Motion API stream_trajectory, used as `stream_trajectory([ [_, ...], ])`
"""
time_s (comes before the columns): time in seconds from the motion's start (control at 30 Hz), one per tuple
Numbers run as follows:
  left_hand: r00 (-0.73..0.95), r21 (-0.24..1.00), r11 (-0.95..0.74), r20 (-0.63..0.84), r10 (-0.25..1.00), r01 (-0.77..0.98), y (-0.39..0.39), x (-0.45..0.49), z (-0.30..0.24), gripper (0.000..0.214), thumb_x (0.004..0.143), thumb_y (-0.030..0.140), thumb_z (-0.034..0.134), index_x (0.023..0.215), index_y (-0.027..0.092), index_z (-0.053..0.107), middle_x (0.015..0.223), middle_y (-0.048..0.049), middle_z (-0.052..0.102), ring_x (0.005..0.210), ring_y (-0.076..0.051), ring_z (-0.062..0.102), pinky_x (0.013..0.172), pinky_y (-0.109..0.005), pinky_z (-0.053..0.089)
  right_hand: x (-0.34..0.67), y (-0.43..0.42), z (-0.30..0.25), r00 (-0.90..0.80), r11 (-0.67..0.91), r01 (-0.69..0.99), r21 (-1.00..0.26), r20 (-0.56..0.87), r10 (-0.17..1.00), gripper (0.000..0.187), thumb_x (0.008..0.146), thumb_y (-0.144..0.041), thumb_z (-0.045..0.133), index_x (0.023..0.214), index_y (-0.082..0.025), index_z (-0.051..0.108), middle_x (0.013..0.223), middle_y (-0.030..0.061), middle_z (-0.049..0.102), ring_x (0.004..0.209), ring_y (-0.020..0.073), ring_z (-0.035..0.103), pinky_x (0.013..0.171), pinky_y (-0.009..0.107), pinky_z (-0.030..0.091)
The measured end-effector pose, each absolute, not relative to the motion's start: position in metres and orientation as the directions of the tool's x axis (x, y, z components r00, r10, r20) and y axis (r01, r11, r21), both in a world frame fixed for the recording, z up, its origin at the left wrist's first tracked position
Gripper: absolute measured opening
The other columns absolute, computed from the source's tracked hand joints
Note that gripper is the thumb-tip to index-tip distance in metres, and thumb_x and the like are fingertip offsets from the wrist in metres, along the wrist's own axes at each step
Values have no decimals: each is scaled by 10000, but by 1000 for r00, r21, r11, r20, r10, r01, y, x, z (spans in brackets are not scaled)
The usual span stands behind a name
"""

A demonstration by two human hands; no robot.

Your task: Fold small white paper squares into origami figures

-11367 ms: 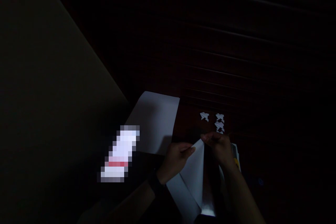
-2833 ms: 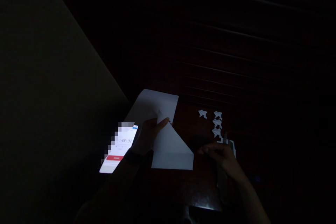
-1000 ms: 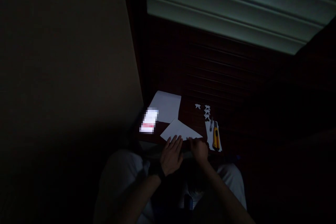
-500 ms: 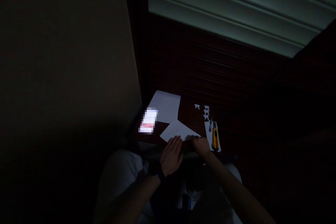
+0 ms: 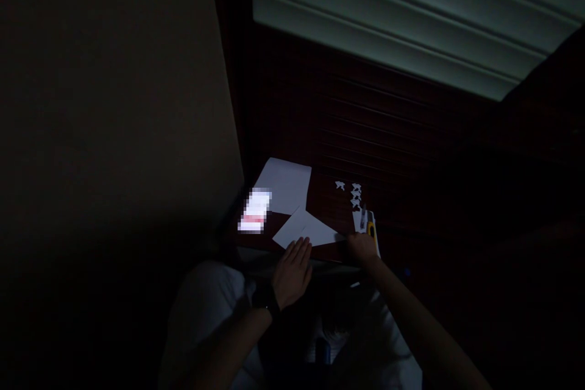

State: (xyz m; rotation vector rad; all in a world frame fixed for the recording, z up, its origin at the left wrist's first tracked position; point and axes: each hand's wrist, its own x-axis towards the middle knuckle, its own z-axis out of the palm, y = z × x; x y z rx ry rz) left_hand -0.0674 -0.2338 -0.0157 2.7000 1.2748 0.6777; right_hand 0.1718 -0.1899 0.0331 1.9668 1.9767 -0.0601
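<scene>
A folded white sheet of paper (image 5: 315, 228) lies near the front edge of a dark table, its long point towards the right. My left hand (image 5: 292, 268) rests with outstretched fingers on the paper's near edge. At the right tip of the paper, my right hand (image 5: 362, 247) is closed, its curled fingers at the point. Just beyond that hand sits a yellow utility knife (image 5: 370, 230) on white paper (image 5: 358, 219), partly covered by the hand. A slim tool (image 5: 363, 217), too dark to name, is beside the knife.
A larger white sheet (image 5: 287, 183) lies behind the folded paper. On its left is a lit, blurred phone (image 5: 256, 210). Several small white folded paper pieces (image 5: 355, 195) stand at the back right. A wall (image 5: 183, 103) rises on the left.
My right hand has slid right along the folded paper to its tip and now covers part of the knife. My left hand stays on the paper. The view has shifted slightly.
</scene>
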Motion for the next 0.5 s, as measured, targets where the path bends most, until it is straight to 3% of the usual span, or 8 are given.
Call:
stream_trajectory([
  [0.1,539,264,-637,361,761,724,-236,-69,-16,538,878,253,382,1393,103,343,1471,-121,311,1374,-263,217,1127,-473,179,159,-195,37,-21,59,980,190,-195,981,276,917,-184,415,1097,-65,587,977,176,648,909,261,625,783,413,491],
  [0.17,520,273,-620,359,775,736,-236,-66,-16,530,871,250,390,1373,82,373,1464,-133,324,1377,-269,205,1133,-469,164,143,-205,35,-83,104,981,167,-128,988,364,909,-148,354,1225,-64,513,1121,214,608,1028,281,586,839,415,464],
  [0.27,515,275,-614,356,780,740,-235,-59,-18,578,827,198,408,1382,46,345,1479,-144,286,1388,-270,159,1138,-461,141,115,-228,22,-239,244,961,127,-52,970,592,858,-191,422,1425,-135,261,1453,141,337,1335,257,291,1052,398,293],
  [0.33,530,272,-623,346,774,733,-234,-56,-20,642,778,162,423,1397,38,308,1494,-138,249,1393,-269,132,1138,-460,131,101,-241,9,-393,389,919,62,60,918,711,798,-212,473,1443,-90,200,1497,141,239,1382,270,165,1105,429,187],
  [0.5,563,268,-642,319,762,718,-232,-59,-24,689,742,159,442,1407,60,293,1508,-125,214,1396,-269,114,1136,-460,120,97,-251,-16,-421,425,905,3,126,898,735,777,-251,478,1436,-61,215,1503,141,212,1394,260,120,1125,425,136],
])
